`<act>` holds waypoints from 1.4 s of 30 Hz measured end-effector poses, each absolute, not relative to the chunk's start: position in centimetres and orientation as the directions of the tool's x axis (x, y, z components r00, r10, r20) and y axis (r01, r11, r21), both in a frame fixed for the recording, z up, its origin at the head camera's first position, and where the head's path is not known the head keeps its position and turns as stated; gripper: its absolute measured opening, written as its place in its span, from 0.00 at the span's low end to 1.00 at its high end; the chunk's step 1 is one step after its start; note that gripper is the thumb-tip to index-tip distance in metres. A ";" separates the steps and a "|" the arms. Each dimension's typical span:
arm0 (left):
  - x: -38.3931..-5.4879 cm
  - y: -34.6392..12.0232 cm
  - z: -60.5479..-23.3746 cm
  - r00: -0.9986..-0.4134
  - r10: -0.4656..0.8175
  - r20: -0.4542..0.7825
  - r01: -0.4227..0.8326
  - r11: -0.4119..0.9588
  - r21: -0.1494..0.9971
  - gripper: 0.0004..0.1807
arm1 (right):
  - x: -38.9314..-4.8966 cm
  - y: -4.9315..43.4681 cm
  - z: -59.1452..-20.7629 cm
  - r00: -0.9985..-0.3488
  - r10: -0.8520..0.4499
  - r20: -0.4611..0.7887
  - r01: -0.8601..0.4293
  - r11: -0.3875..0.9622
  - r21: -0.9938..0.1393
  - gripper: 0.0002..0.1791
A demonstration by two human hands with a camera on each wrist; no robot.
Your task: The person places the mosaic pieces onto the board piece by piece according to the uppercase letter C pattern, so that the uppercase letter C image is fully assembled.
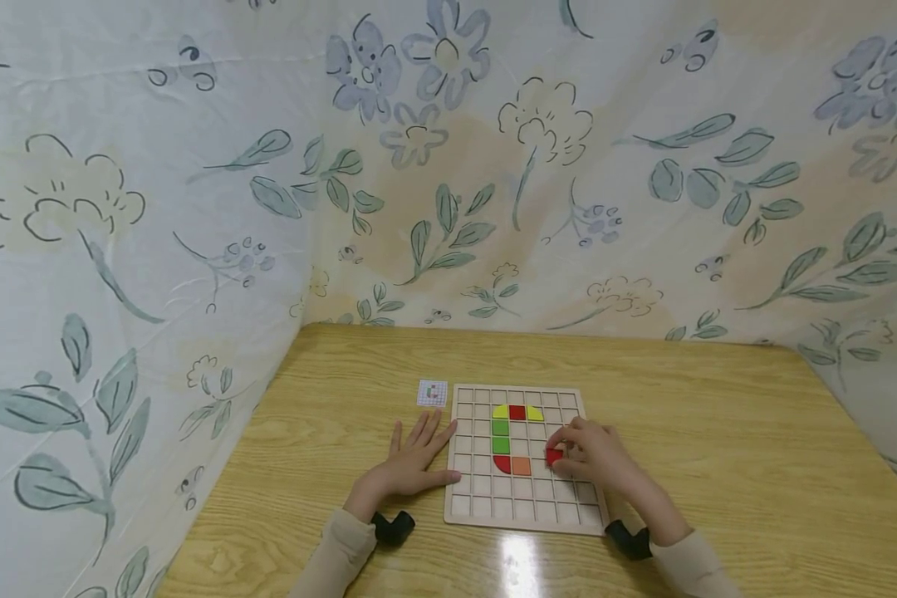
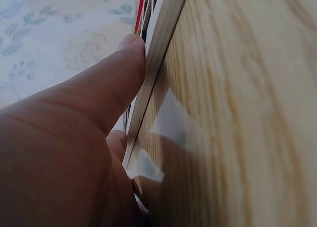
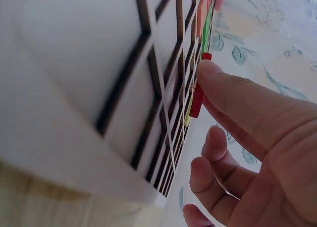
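Observation:
A wooden grid board (image 1: 478, 507) lies on the table, with coloured tiles set in some of its squares. In the head view, yellow quarter-round tiles flank a red square tile (image 1: 517, 412). Two green tiles (image 1: 501, 436) run down the left, above a red quarter-round tile (image 1: 502, 463) and an orange tile (image 1: 521, 466). My right hand (image 1: 594, 453) pinches a red tile (image 3: 196, 100) between thumb and fingers, over the board's right part. My left hand (image 1: 414, 461) rests with fingers spread at the board's left edge, its thumb (image 2: 131, 51) touching the rim.
A small pattern card (image 1: 432, 393) lies beyond the left fingertips, beside the board's upper left corner. Black wrist straps (image 1: 394, 528) sit at both wrists. Floral cloth (image 1: 448, 208) hangs behind the wooden table (image 1: 718, 432) and at its left.

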State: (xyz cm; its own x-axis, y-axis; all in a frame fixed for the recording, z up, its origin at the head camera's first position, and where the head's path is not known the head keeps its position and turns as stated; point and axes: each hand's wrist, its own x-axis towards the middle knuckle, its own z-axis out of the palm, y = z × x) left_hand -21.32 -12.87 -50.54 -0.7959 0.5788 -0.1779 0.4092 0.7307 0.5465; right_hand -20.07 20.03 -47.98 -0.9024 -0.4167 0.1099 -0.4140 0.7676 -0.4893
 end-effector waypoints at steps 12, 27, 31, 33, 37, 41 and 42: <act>-21.3 -12.8 -50.6 -0.797 0.575 -0.186 0.409 0.739 0.535 0.45 | -19.7 18.9 -48.4 -0.867 -0.478 0.137 -0.486 0.757 -0.437 0.10; -21.3 -12.8 -50.4 -0.798 0.574 -0.183 0.404 0.735 0.544 0.45 | -19.7 18.4 -48.8 -0.871 -0.468 0.148 -0.482 0.759 -0.437 0.11; -21.3 -12.8 -50.5 -0.800 0.572 -0.181 0.403 0.736 0.544 0.44 | -19.8 18.3 -48.8 -0.869 -0.472 0.145 -0.485 0.759 -0.435 0.11; -21.4 -12.8 -50.5 -0.801 0.571 -0.181 0.402 0.736 0.544 0.44 | -19.9 18.3 -48.7 -0.872 -0.469 0.138 -0.478 0.761 -0.438 0.11; -21.3 -12.7 -50.5 -0.802 0.571 -0.173 0.407 0.736 0.542 0.44 | -19.9 18.3 -48.6 -0.873 -0.469 0.136 -0.478 0.764 -0.434 0.12; -21.2 -12.6 -50.4 -0.803 0.573 -0.161 0.410 0.729 0.547 0.44 | -20.0 18.5 -48.6 -0.876 -0.462 0.136 -0.473 0.770 -0.428 0.13; -21.1 -12.6 -50.3 -0.804 0.573 -0.160 0.411 0.729 0.547 0.44 | -20.1 18.5 -48.5 -0.878 -0.459 0.135 -0.469 0.774 -0.425 0.13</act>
